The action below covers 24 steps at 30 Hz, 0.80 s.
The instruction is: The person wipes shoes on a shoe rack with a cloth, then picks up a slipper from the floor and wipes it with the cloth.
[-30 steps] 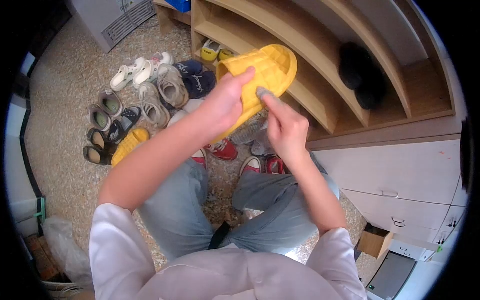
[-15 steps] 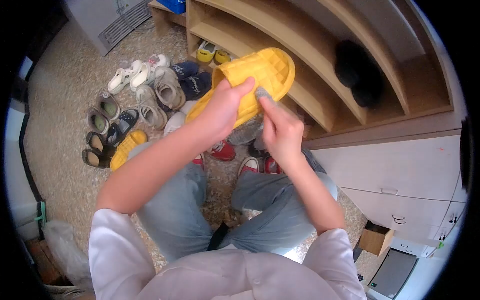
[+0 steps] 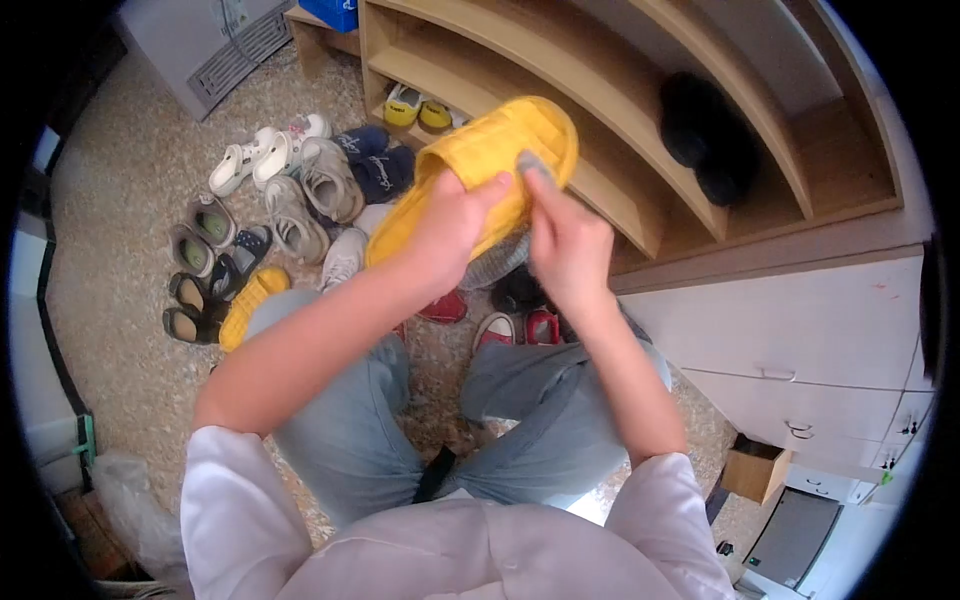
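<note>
In the head view my left hand (image 3: 450,225) is closed round a yellow slipper (image 3: 470,150), its thumb lying on the strap. The slipper hangs tilted above the floor, toe end up and to the right. My right hand (image 3: 573,245) has its fingers curled, with a small grey piece, seemingly cloth (image 3: 533,163), at the index fingertip, against the slipper's right side. The matching yellow slipper (image 3: 252,303) lies on the floor at the left.
Several pairs of shoes (image 3: 290,215) stand on the floor at the left. Behind the hands is a wooden shelf rack (image 3: 500,40), holding black footwear (image 3: 705,135) and yellow-white shoes (image 3: 402,105). White cabinets (image 3: 790,330) are at the right, with an open drawer (image 3: 752,472) below.
The slipper has shifted slightly left and its angle has changed in my left hand. My right fingertip with the grey piece has moved a little upward along it. The view has shifted slightly.
</note>
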Each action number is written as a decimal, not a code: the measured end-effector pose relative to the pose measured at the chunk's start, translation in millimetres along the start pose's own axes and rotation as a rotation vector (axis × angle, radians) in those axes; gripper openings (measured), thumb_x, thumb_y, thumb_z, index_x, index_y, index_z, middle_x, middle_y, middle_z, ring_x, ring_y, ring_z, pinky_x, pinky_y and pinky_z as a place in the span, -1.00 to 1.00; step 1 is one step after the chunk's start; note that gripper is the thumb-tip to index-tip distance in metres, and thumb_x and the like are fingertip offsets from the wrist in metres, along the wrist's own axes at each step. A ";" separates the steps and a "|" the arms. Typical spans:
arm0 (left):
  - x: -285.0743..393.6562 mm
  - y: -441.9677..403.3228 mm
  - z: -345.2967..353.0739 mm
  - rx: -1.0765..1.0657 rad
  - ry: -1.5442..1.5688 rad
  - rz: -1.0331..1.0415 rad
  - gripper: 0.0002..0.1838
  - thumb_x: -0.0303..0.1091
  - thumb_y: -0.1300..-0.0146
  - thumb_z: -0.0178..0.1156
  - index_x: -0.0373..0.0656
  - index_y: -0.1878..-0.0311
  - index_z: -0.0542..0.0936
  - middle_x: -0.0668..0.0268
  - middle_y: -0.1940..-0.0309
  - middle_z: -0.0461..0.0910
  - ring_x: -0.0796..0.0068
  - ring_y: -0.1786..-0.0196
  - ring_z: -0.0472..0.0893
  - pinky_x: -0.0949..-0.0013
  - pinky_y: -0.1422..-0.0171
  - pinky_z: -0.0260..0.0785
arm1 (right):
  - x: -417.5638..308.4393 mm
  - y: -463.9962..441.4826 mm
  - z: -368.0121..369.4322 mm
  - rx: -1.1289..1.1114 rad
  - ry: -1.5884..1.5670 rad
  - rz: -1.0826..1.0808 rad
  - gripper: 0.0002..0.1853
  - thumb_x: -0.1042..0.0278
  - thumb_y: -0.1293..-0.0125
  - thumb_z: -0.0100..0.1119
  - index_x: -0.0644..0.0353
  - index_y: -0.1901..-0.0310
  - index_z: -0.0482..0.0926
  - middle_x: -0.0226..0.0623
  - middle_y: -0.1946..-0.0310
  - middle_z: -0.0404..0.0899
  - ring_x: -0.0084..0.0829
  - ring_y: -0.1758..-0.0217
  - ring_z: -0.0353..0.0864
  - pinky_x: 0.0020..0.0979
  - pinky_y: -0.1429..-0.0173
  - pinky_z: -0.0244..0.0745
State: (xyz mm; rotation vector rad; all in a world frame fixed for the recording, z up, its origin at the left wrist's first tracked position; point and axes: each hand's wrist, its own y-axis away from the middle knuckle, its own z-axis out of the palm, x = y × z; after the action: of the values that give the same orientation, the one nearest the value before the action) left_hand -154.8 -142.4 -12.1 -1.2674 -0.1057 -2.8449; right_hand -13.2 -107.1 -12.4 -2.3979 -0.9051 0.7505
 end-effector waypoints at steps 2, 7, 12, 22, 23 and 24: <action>2.2 -1.0 0.6 0.041 0.035 -0.029 -0.65 -0.46 -0.32 0.03 -0.22 -0.17 0.35 0.27 -0.08 0.47 0.42 -0.14 0.47 0.32 -0.24 0.30 | -6.4 9.7 3.2 -0.021 -0.074 -0.043 -0.61 0.49 -0.07 0.14 -0.04 0.01 0.58 -0.15 0.45 0.60 -0.14 0.46 0.61 -0.21 0.37 0.51; -5.4 -1.7 6.3 0.030 -0.053 0.068 -0.64 -0.46 -0.31 0.03 -0.25 -0.17 0.35 0.25 -0.09 0.47 0.42 -0.15 0.47 0.33 -0.25 0.29 | 5.4 -10.6 -2.7 0.105 -0.048 0.015 -0.64 0.50 -0.13 0.09 -0.01 0.02 0.59 -0.08 0.31 0.62 -0.11 0.38 0.63 -0.22 0.31 0.53; 1.4 5.6 10.6 0.048 -0.131 0.041 -0.63 -0.46 -0.31 0.04 -0.26 -0.18 0.35 0.26 -0.10 0.47 0.43 -0.14 0.47 0.34 -0.24 0.29 | 9.4 -2.9 -6.6 0.117 -0.052 0.065 -0.68 0.54 -0.17 0.05 0.11 0.02 0.57 -0.03 0.27 0.61 -0.12 0.32 0.64 -0.26 0.26 0.54; -6.4 1.8 3.8 0.053 -0.225 0.134 -0.64 -0.45 -0.31 0.05 -0.25 -0.17 0.37 0.28 -0.06 0.49 0.47 -0.09 0.49 0.38 -0.18 0.31 | 7.1 0.9 -7.1 0.137 -0.097 -0.008 -0.70 0.57 -0.07 0.14 0.15 0.11 0.61 -0.07 0.24 0.63 -0.17 0.25 0.66 -0.31 0.21 0.55; -7.1 1.4 2.7 0.054 -0.226 0.133 -0.64 -0.45 -0.31 0.05 -0.25 -0.17 0.37 0.28 -0.06 0.49 0.47 -0.09 0.49 0.38 -0.18 0.31 | 6.7 -0.5 -7.0 0.136 -0.122 -0.031 -0.70 0.57 -0.07 0.13 0.15 0.12 0.61 -0.08 0.24 0.63 -0.17 0.25 0.66 -0.31 0.21 0.56; -7.5 0.4 2.0 0.041 -0.253 0.157 -0.65 -0.45 -0.31 0.05 -0.25 -0.16 0.38 0.29 -0.05 0.49 0.48 -0.09 0.49 0.38 -0.17 0.31 | 6.1 -1.5 -7.4 0.135 -0.146 -0.054 -0.71 0.58 -0.07 0.13 0.14 0.13 0.61 -0.09 0.24 0.63 -0.17 0.25 0.66 -0.31 0.21 0.56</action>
State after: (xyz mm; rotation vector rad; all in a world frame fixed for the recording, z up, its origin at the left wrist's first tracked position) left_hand -148.3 -142.7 -16.4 -1.5461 -0.0659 -2.5297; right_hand -5.4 -103.5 -8.0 -2.2157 -0.9416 0.9447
